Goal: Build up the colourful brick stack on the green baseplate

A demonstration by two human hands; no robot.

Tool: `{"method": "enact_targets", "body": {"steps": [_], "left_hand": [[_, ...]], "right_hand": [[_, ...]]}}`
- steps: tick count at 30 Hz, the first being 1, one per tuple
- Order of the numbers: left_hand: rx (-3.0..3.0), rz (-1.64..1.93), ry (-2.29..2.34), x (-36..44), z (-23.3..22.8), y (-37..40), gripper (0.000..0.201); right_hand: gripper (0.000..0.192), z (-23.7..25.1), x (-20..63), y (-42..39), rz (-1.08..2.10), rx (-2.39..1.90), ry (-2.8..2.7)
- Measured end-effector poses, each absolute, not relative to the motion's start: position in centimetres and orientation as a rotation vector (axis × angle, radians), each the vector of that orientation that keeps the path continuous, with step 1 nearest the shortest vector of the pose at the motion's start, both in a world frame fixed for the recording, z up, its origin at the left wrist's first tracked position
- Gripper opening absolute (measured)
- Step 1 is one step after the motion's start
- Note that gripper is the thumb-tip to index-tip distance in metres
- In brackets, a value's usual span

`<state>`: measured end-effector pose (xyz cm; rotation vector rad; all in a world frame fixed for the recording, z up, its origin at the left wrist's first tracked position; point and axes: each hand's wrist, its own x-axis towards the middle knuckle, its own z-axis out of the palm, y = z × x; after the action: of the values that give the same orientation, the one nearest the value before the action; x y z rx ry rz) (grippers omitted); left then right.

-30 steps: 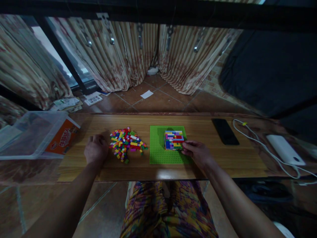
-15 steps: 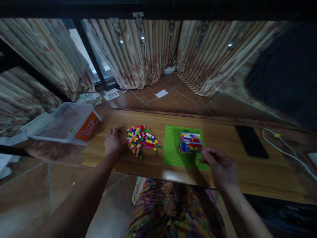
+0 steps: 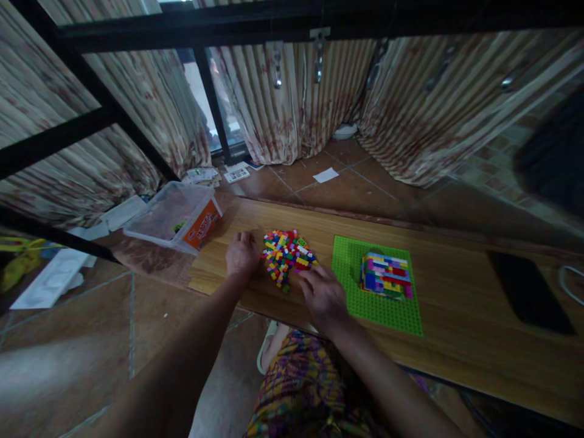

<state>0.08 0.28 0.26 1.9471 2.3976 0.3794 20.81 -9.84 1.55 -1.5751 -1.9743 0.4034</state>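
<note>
A heap of small multicoloured toy bricks point(image 3: 285, 252) lies on the wooden table. Left of it, my left hand point(image 3: 243, 254) rests on the tabletop with curled fingers; nothing shows in them. At the heap's near right edge my right hand point(image 3: 325, 297) reaches in, thumb and fingertips pinched on a toy brick, mostly hidden by the fingers. To the right lies a green studded baseplate point(image 3: 347, 286). On it stands a low block built of coloured bricks point(image 3: 385, 275), with a magenta brick at its right side.
A clear plastic box point(image 3: 159, 213) with an orange label stands beyond the table's left end, a few green pieces inside. A dark phone-like slab point(image 3: 529, 289) and a white cable point(image 3: 570, 283) lie at the right. Striped curtains point(image 3: 292, 109) hang behind the table point(image 3: 456, 347).
My right hand has left the brick block on the baseplate and moved left to the loose heap. My left hand stays beside the heap. The view has turned left.
</note>
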Motion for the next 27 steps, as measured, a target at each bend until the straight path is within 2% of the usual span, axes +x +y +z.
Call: {"method": "enact_targets", "body": {"steps": [5,15,21,27], "left_hand": [[1.943,0.403,2.393,0.1,0.2,0.3,0.027],[1.964,0.438,2.381,-0.1,0.0,0.4,0.026],[1.964,0.451,2.388,-0.1,-0.1,0.4,0.027],[1.957,0.43,2.386,-0.1,-0.1,0.4,0.026]], "right_hand": [[0.018,1.4,19.6,-8.6,0.209,-1.699,-2.118],[0.017,2.0,19.3,-7.6,0.075,-1.782,-2.327],[0.017,3.6,19.3,-7.6,0.082,-1.759,-2.478],[0.017,3.1,19.6,-7.6,0.101,-1.726,-2.48]]}}
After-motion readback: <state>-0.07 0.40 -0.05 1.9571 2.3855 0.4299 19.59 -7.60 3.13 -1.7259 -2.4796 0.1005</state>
